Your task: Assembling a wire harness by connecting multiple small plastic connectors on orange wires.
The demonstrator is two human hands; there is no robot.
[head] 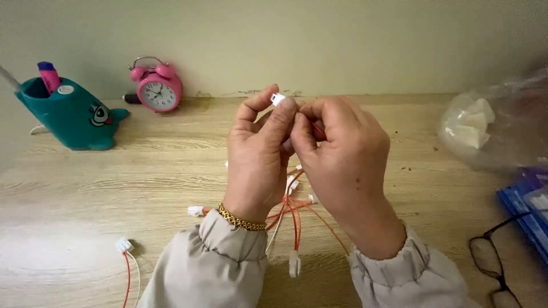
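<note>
Connector: small white plastic connector (278, 98) pinched at the fingertips, raised above the counter's middle, toward 12 o'clock from the wrists.
Left hand: left hand (260, 153) curled, thumb and forefinger closed on the connector; a gold chain bracelet (241, 219) at the wrist, beige cuffed sleeve below.
Right hand: right hand (339, 155) curled, fingertips pressed in against the left hand's; whether they touch the connector itself I cannot tell, as a thin red wire shows between the fingers.
Wire bundle: orange and white wires (292, 212) hanging under the hands and lying on the counter, ending in several white plugs, one at 6 o'clock.
Loose lead: a white plug with red and white wires (124, 246) at 8 o'clock, well apart from the hands.
Glasses: black-framed glasses (491, 259) at 4 o'clock, near the edge.
Box: blue box (528, 205) at 3 o'clock, partly cut off.
Bag: clear plastic bag of white parts (474, 128) at 2 o'clock.
Counter: pale wood-grain counter (171, 171).
Pen holder: teal whale-shaped pen holder (71, 117) at 10 o'clock, holding a purple marker.
Clock: pink twin-bell alarm clock (158, 85) at 11 o'clock, against the wall.
</note>
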